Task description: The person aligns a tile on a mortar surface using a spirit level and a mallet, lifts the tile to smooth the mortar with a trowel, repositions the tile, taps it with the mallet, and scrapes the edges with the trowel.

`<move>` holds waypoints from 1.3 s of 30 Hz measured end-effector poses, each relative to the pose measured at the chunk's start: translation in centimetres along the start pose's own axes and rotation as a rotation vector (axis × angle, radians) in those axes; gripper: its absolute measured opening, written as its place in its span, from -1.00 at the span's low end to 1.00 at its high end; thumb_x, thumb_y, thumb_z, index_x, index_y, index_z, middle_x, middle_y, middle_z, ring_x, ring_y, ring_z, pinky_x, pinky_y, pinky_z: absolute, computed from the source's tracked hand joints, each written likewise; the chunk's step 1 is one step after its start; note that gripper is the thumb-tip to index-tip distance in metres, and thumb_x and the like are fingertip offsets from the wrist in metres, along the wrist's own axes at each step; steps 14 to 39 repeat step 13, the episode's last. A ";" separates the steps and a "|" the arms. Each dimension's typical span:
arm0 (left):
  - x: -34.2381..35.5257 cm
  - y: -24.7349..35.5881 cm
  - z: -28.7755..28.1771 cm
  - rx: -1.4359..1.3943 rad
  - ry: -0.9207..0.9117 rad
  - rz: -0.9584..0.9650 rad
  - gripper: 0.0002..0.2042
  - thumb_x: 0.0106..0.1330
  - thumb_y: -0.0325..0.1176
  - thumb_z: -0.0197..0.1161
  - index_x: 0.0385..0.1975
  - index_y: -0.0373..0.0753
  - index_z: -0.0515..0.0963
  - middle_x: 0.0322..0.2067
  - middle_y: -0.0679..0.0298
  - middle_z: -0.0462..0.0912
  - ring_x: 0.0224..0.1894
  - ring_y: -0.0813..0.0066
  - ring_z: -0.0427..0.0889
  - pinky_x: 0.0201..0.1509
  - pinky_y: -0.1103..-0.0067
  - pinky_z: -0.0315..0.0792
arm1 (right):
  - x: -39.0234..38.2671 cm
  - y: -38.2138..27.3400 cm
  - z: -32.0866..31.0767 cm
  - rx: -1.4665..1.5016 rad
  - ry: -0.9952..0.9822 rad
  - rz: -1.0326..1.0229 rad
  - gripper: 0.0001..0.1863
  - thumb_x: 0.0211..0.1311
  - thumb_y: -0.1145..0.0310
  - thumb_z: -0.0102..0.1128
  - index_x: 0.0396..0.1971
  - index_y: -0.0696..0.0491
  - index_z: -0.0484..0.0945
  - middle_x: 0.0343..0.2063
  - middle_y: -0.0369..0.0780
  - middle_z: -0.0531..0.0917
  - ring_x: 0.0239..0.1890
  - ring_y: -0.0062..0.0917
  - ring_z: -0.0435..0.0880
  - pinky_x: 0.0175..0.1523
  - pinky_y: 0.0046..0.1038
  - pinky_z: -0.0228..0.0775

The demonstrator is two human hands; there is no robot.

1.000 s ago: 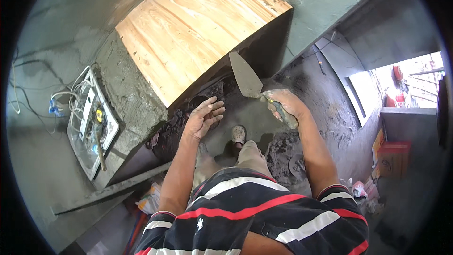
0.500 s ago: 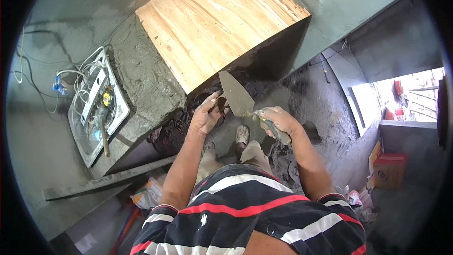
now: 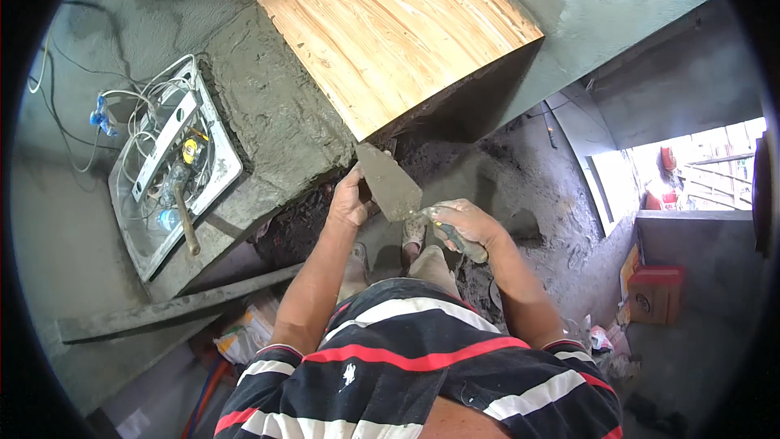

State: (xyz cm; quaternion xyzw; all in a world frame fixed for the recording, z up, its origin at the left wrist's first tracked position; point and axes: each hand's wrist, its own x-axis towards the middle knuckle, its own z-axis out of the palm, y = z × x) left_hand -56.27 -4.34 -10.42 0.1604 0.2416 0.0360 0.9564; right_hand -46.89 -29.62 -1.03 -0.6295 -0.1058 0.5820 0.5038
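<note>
My right hand (image 3: 467,228) is wrapped round the handle of a pointed trowel (image 3: 390,185), its flat blade smeared with grey mortar and tilted up to the left. Close beside the blade, my left hand (image 3: 349,202) is raised with its fingers apart; the blade hides part of them. The blade's tip is near the front corner of a wood-grain panel (image 3: 406,36), which lies on top of a block. Along the panel's left side runs a ledge covered in wet grey mortar (image 3: 280,110).
Left of the ledge sits a white-rimmed basin (image 3: 231,171) holding cables, a yellow-and-black tape measure (image 3: 193,150) and a wooden-handled tool (image 3: 188,223). A long plank (image 3: 175,309) lies below it. At right stand a window opening (image 3: 715,171) and a cardboard box (image 3: 654,297). Mortar (image 3: 561,203) covers a surface nearby.
The trowel has dropped slightly toward me and left, and its blade now covers part of my left hand's fingers. The view has shifted a little.
</note>
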 end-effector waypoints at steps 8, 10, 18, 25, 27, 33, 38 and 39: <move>-1.2 -0.1 -2.1 0.554 0.040 0.031 -0.64 0.45 -0.44 0.18 0.23 -0.25 0.57 0.03 0.11 0.76 0.02 0.23 0.75 0.19 0.36 0.59 | -3.4 0.1 1.4 -0.167 0.073 -0.147 -0.68 0.46 0.28 0.18 -0.03 0.24 0.65 -0.57 -0.26 0.60 -0.60 -0.60 0.57 -0.47 -0.50 0.40; -1.3 -0.7 -1.2 0.971 0.053 0.219 -0.60 0.45 -0.45 0.17 0.28 -0.24 0.55 0.00 0.08 0.76 -0.02 0.25 0.75 0.15 0.40 0.59 | -5.2 -0.4 0.5 -0.209 0.122 -0.135 -0.67 0.46 0.28 0.18 -0.02 0.25 0.65 -0.57 -0.26 0.61 -0.60 -0.61 0.57 -0.45 -0.51 0.40; -1.5 -0.7 1.6 1.531 0.043 0.504 -0.40 0.44 -0.42 0.22 0.49 -0.14 0.33 0.06 -0.05 0.73 0.06 0.11 0.76 0.18 0.38 0.57 | -6.3 1.1 -2.4 -0.258 0.269 -0.103 -0.71 0.44 0.21 0.26 -0.16 0.18 0.66 -0.59 -0.28 0.61 -0.61 -0.62 0.59 -0.44 -0.54 0.46; -1.5 -0.7 1.6 1.531 0.043 0.504 -0.40 0.44 -0.42 0.22 0.49 -0.14 0.33 0.06 -0.05 0.73 0.06 0.11 0.76 0.18 0.38 0.57 | -6.3 1.1 -2.4 -0.258 0.269 -0.103 -0.71 0.44 0.21 0.26 -0.16 0.18 0.66 -0.59 -0.28 0.61 -0.61 -0.62 0.59 -0.44 -0.54 0.46; -1.5 -0.7 1.6 1.531 0.043 0.504 -0.40 0.44 -0.42 0.22 0.49 -0.14 0.33 0.06 -0.05 0.73 0.06 0.11 0.76 0.18 0.38 0.57 | -6.3 1.1 -2.4 -0.258 0.269 -0.103 -0.71 0.44 0.21 0.26 -0.16 0.18 0.66 -0.59 -0.28 0.61 -0.61 -0.62 0.59 -0.44 -0.54 0.46; -1.5 -0.7 1.6 1.531 0.043 0.504 -0.40 0.44 -0.42 0.22 0.49 -0.14 0.33 0.06 -0.05 0.73 0.06 0.11 0.76 0.18 0.38 0.57 | -6.3 1.1 -2.4 -0.258 0.269 -0.103 -0.71 0.44 0.21 0.26 -0.16 0.18 0.66 -0.59 -0.28 0.61 -0.61 -0.62 0.59 -0.44 -0.54 0.46; -1.5 -0.7 1.6 1.531 0.043 0.504 -0.40 0.44 -0.42 0.22 0.49 -0.14 0.33 0.06 -0.05 0.73 0.06 0.11 0.76 0.18 0.38 0.57 | -6.3 1.1 -2.4 -0.258 0.269 -0.103 -0.71 0.44 0.21 0.26 -0.16 0.18 0.66 -0.59 -0.28 0.61 -0.61 -0.62 0.59 -0.44 -0.54 0.46; -1.5 -0.7 1.6 1.531 0.043 0.504 -0.40 0.44 -0.42 0.22 0.49 -0.14 0.33 0.06 -0.05 0.73 0.06 0.11 0.76 0.18 0.38 0.57 | -6.3 1.1 -2.4 -0.258 0.269 -0.103 -0.71 0.44 0.21 0.26 -0.16 0.18 0.66 -0.59 -0.28 0.61 -0.61 -0.62 0.59 -0.44 -0.54 0.46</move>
